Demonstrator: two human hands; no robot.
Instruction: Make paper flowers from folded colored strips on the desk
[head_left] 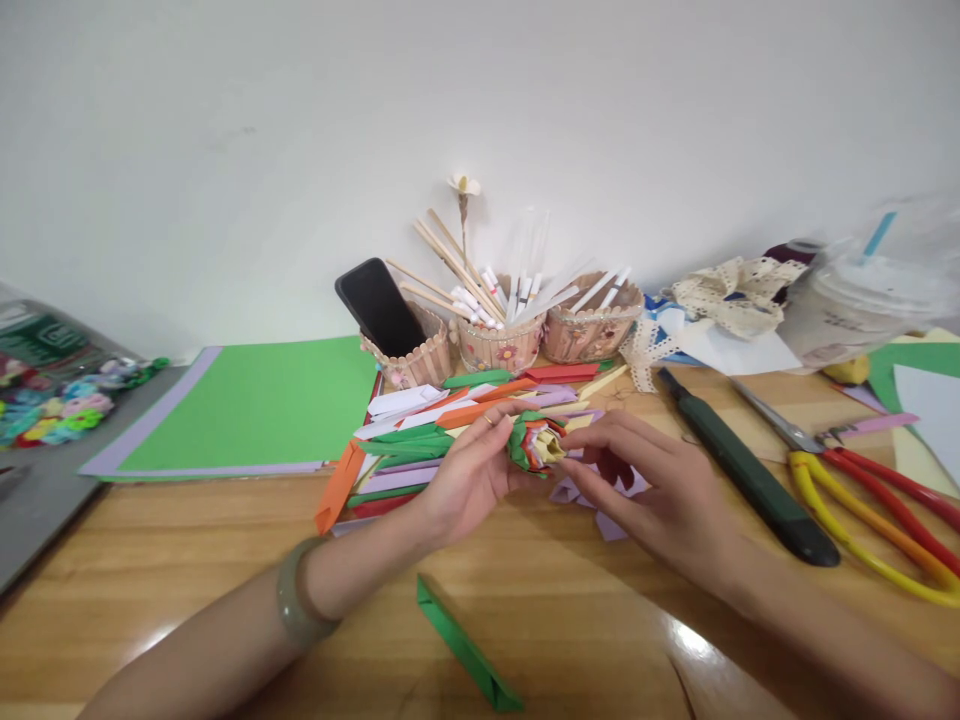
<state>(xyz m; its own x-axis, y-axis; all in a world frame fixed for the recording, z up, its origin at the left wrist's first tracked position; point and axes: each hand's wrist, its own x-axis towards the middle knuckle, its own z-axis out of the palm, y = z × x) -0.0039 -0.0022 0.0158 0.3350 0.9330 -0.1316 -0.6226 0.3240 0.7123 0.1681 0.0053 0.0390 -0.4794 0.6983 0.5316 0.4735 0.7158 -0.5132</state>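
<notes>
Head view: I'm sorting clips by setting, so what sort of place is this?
Probably a papercraft spot at a wooden table, given the layered paper flower, folded paper strips and yellow-handled scissors in view.

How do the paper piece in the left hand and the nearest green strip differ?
The paper piece is rounded, the green strip long and narrow. The piece shows several colours, the strip only green. The left hand holds the piece; the strip lies on the table. Both show green.

1. The left hand [472,475] holds the paper flower [534,444] from its left, fingers [499,416] curled.
2. The right hand [667,485] is bent, thumb and index tips at the flower's right side, pinch unclear.
3. Both forearms [225,625] slant inward below the flower.
</notes>
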